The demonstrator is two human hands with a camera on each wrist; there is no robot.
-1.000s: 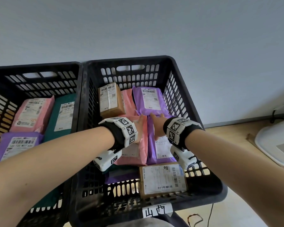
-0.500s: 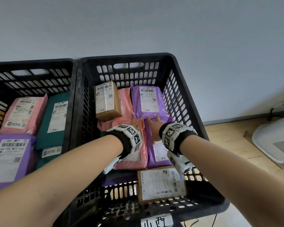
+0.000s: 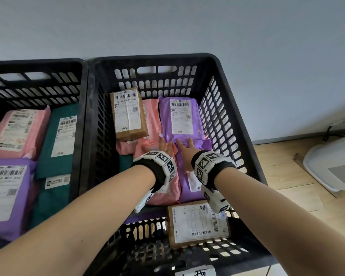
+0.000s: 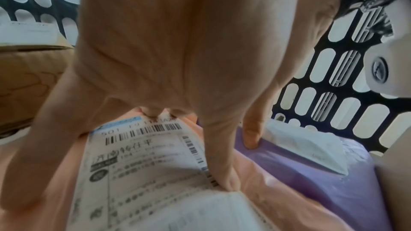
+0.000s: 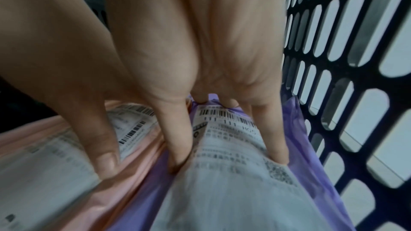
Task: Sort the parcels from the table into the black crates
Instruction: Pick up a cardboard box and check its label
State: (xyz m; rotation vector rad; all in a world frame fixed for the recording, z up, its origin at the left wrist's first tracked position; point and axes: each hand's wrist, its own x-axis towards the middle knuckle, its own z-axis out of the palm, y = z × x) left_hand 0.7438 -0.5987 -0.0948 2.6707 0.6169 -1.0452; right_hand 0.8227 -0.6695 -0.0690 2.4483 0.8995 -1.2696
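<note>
Two hands are reaching into the right-hand black crate (image 3: 223, 108), each pressing on a soft mailer. The left hand (image 3: 164, 147) is lying palm down on a pink parcel (image 3: 163, 193), its fingers extended and its fingertips (image 4: 229, 182) touching the white shipping label; it is grasping nothing. The right hand (image 3: 185, 151) is resting just beside it on a purple parcel (image 3: 184, 188), with straight fingers (image 5: 177, 147) pressing along the edges of that parcel's label and the thumb touching the pink one. Neither hand is closing around anything.

Seven parcels are showing in the right crate: two brown cardboard boxes, one at the back (image 3: 127, 114) and one at the front (image 3: 199, 222), two pink mailers, two purple mailers on top, including the one at the far wall (image 3: 180, 118), and a strip of another purple bag under the front box. A patch of dark green is showing at the left of the pile, too little to tell what it is. The left black crate (image 3: 38, 76) is holding three parcels in full view: one pink (image 3: 18, 132), one green (image 3: 60, 140) and one purple (image 3: 6, 194).

The left crate is being cut off by the frame edge, wristbands are hiding most of both hands in the head view, and both wrist views are blurring the label print. A handwritten tag at the right crate's front is running out of frame.
</note>
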